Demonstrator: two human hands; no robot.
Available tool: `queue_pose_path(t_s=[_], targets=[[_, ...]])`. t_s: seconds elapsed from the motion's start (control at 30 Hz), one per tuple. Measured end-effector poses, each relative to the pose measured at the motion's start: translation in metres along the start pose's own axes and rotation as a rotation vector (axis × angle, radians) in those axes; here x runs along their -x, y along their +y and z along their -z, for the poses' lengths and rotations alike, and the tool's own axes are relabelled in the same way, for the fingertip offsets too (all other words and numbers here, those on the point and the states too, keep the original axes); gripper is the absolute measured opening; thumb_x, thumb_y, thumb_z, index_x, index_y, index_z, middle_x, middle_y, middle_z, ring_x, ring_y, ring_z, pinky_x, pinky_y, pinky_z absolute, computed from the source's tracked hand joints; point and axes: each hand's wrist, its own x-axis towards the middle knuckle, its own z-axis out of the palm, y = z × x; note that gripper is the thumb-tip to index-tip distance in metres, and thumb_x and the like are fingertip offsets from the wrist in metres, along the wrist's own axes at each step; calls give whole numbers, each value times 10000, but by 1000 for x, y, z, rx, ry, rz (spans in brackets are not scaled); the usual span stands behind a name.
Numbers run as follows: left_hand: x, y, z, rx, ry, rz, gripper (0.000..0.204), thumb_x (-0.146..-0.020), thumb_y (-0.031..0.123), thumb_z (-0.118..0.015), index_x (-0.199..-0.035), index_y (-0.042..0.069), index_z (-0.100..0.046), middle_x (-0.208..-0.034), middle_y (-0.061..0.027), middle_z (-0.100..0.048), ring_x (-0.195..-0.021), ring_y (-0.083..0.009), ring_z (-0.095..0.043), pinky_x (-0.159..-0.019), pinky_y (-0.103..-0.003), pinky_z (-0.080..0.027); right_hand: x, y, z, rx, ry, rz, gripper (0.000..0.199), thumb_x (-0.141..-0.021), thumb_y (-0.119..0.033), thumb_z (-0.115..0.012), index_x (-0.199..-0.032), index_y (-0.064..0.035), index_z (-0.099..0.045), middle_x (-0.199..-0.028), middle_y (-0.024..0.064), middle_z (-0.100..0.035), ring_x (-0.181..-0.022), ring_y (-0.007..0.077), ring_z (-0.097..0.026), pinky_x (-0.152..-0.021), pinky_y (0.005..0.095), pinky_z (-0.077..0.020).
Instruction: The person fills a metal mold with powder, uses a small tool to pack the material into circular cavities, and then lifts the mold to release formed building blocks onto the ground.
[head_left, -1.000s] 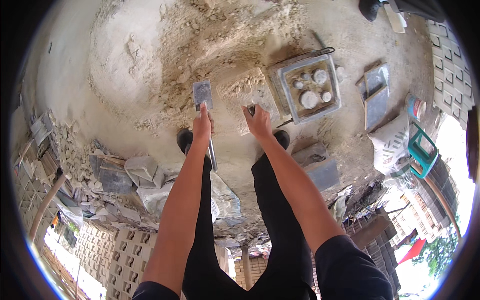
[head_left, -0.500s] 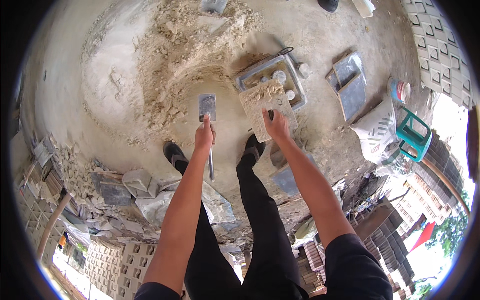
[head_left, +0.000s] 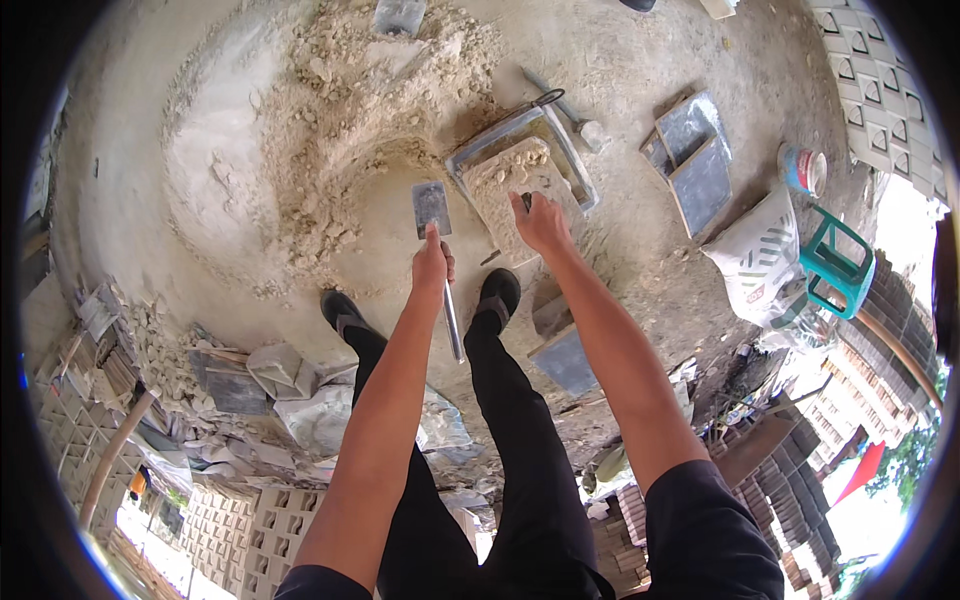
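Note:
My left hand [head_left: 432, 260] is wrapped round the metal rod of a tool with a flat rectangular steel blade [head_left: 428, 203]. The blade hangs over the bare patch beside the sand heap, its thumb side facing up. My right hand [head_left: 541, 224] is closed on the short dark handle of a flat square plate [head_left: 496, 193], whose top is coated with sandy mix. That plate lies over a rectangular metal mould box [head_left: 586, 186] with raised walls, hiding most of its inside. Whether it rests on the box, I cannot tell.
A crumbly sand heap [head_left: 310, 180] spreads to the left, pale powder [head_left: 210, 170] beside it. Right of the mould box are a hammer [head_left: 590, 134], flat grey moulds [head_left: 703, 185], a white sack [head_left: 755, 255], a tub [head_left: 800, 168] and a green stool [head_left: 838, 262].
The plate in my right hand has moved farther over the mould box, covering round pieces seen inside before. My left hand's tool has shifted right, toward the plate. The view has shifted slightly.

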Motion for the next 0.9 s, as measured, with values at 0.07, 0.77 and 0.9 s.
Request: queue_pose_path(t_s=[0.07, 0.77, 0.9], targets=[[1, -1, 1, -15, 5, -17, 533, -920, 625, -398, -699, 144, -454, -534, 27, -416, -432, -99, -394, -428, -262, -345, -2, -1, 0, 3, -1, -21, 562, -929, -498, -464, -953, 48, -599, -943, 334, -613, -935, 486, -587, -818, 538, -465], [3, -4, 23, -101, 35, -29, 551, -924, 629, -383, -682, 139, -450, -496, 18, -397, -402, -109, -388, -402, -276, -326, -6, -14, 32, 68, -54, -85, 577, -926, -501, -465, -1026, 47, -617, -1029, 312, -612, -1008, 453, -589, -868, 512, -471], [6, -1, 17, -116, 45, -9, 557, -926, 629, -380, -683, 133, -454, -497, 13, -401, -404, -114, -388, -406, -279, -332, -4, -22, 26, 48, -40, -103, 566, -925, -492, -470, -1027, 43, -620, -1035, 312, -612, -1011, 452, -589, -866, 515, -473]])
